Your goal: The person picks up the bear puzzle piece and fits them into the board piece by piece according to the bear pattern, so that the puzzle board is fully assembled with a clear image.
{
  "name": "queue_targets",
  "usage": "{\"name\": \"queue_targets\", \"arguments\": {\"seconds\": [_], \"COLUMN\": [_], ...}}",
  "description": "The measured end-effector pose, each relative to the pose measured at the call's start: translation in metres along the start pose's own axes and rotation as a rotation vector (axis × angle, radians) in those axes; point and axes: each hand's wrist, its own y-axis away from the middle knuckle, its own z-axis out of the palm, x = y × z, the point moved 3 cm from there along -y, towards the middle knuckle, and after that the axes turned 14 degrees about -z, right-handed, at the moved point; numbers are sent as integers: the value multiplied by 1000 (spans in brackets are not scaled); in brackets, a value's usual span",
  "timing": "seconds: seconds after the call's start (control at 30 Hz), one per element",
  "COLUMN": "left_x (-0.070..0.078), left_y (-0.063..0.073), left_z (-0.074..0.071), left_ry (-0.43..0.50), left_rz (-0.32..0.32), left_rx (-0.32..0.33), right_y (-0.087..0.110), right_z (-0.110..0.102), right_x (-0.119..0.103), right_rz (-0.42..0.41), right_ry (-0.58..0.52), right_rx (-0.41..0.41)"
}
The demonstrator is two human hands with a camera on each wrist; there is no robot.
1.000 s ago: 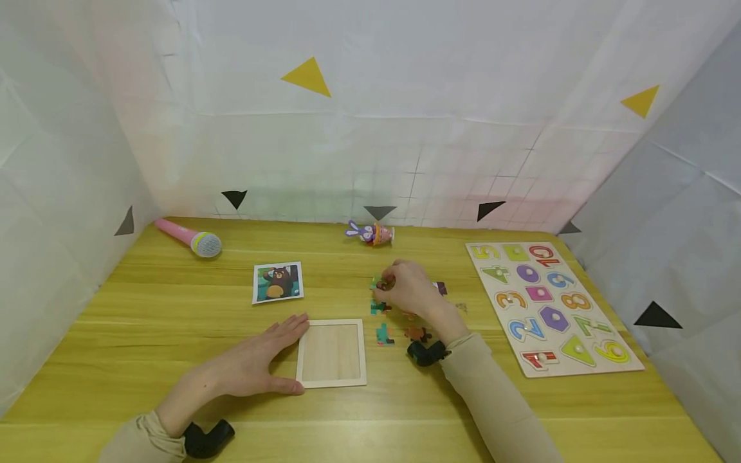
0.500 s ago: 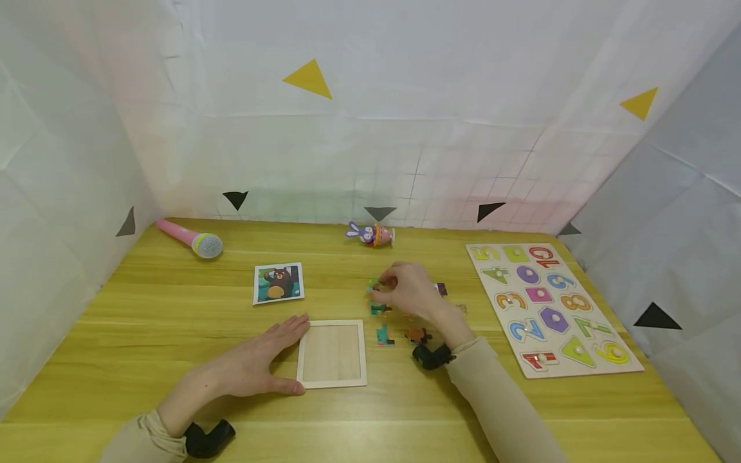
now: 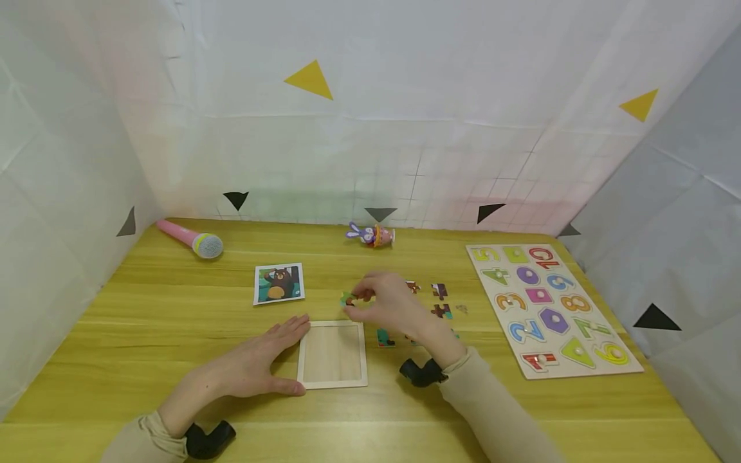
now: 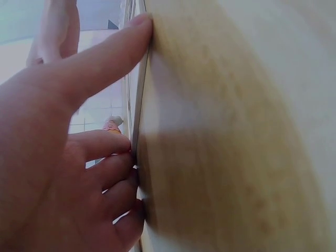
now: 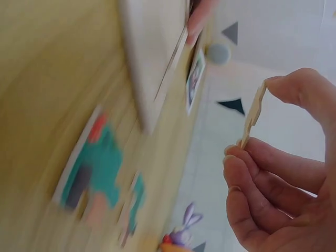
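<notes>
In the head view, my left hand (image 3: 249, 363) rests at the left edge of a shallow wooden puzzle tray (image 3: 363, 357). Its fingertips touch near the far left corner and its thumb near the close one. My right hand (image 3: 393, 312) pinches a jigsaw piece (image 3: 346, 299) with a green and brown face, just above the tray's far right corner. From the right wrist, that piece (image 5: 254, 115) appears edge-on between thumb and fingers, off the table. Several loose jigsaw pieces (image 3: 441, 311) lie to the tray's right, some hidden beneath the right hand.
A bear picture card (image 3: 279, 283) lies behind the tray to the left. Farther back are a pink toy microphone (image 3: 191, 239) and a purple rabbit figure (image 3: 370, 235). A number-and-shape board (image 3: 552, 308) lies on the right. White sheeting (image 3: 370, 148) encloses the table.
My right hand has moved left from the loose pieces toward the tray, carrying the pinched jigsaw piece. More loose pieces show behind it. The left hand has stayed in place.
</notes>
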Motion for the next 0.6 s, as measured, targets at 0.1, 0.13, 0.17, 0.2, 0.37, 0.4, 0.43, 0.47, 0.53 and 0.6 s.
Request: {"name": "queue_targets", "arguments": {"seconds": [0.1, 0.13, 0.17, 0.2, 0.37, 0.4, 0.43, 0.47, 0.53, 0.6], "left_x": [0, 0, 0, 0, -1, -1, -1, -1, -1, -2], "left_y": [0, 0, 0, 0, 0, 0, 0, 1, 1, 1], "left_z": [0, -1, -1, -1, 0, 0, 0, 0, -1, -1], "left_ry": [-4, -4, -3, -5, -6, -7, -7, -5, 0, 9], "left_rz": [-6, -6, -7, -7, -1, 1, 1, -1, -11, -27], "left_rx": [0, 0, 1, 2, 5, 7, 7, 6, 5, 3], "right_y": [-5, -6, -8, -10, -17, -19, -20, -22, -24, -27], "right_z": [4, 5, 6, 7, 12, 13, 14, 16, 20, 25], "right_x": [-11, -15, -18, -20, -31, -33, -35, -36, -39, -42], "right_rz": [-18, -26, -32, -37, -52, -53, -55, -58, -68, -86], "right_ry": [4, 3, 6, 6, 3, 5, 11, 14, 13, 16], "right_rx": [-25, -33, -39, -44, -77, -87, -97, -107, -124, -138]}}
